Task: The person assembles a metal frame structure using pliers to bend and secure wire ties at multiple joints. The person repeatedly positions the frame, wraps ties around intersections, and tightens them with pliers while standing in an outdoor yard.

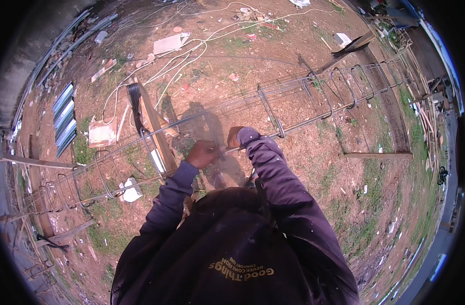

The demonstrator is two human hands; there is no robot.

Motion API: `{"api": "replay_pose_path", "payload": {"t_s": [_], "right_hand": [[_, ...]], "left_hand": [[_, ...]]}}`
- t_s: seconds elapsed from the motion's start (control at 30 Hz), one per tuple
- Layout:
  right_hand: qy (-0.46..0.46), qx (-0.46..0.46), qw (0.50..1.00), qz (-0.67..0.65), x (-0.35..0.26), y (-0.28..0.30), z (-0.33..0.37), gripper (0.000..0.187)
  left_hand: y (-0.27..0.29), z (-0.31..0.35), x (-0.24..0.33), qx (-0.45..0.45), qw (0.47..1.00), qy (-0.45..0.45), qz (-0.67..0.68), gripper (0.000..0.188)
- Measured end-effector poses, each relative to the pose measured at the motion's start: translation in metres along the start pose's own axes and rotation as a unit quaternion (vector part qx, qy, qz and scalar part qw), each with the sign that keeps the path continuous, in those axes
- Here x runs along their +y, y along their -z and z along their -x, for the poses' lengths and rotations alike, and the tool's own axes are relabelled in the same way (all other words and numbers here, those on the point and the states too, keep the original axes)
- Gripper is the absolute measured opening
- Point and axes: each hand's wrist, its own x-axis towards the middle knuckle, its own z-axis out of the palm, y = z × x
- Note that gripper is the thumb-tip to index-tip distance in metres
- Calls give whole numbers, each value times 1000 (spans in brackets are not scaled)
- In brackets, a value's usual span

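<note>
A long steel rebar cage (293,89) of lengthwise bars and square stirrups lies across the ground from lower left to upper right. My left hand (202,153) is closed around the near bar of the cage, and a small tool may be in it. My right hand (234,136) grips the same bar a little to the right, partly hidden by my dark sleeve. A stirrup (270,113) stands just right of my right hand. Both forearms wear dark purple sleeves.
A wooden trestle (153,124) holds the cage up left of my hands, with black tie wire (135,104) draped on it. White cables (192,51) snake over the dirt. Corrugated sheets (64,119) lie at left, planks (377,156) at right, scrap and litter around.
</note>
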Motion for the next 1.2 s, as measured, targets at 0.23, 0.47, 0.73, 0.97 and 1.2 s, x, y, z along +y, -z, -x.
{"api": "replay_pose_path", "payload": {"t_s": [0.23,0.47,0.73,0.97,1.2], "right_hand": [[179,574,795,-82,-10,-19,101,29],[223,506,832,-50,-11,-112,115,33],[232,462,856,11,8,-117,90,30],[191,325,881,-286,-12,-96,158,32],[190,351,779,-483,-48,-111,160,29]], "left_hand": [[4,-4,-13,-21,1000,3,-14,53],[0,-11,-34,-43,999,24,-23,50],[-2,-12,-43,-22,998,-29,-47,49],[-5,-11,-40,-7,1000,-2,9,52],[6,-7,-30,-33,998,-24,-36,44]]}}
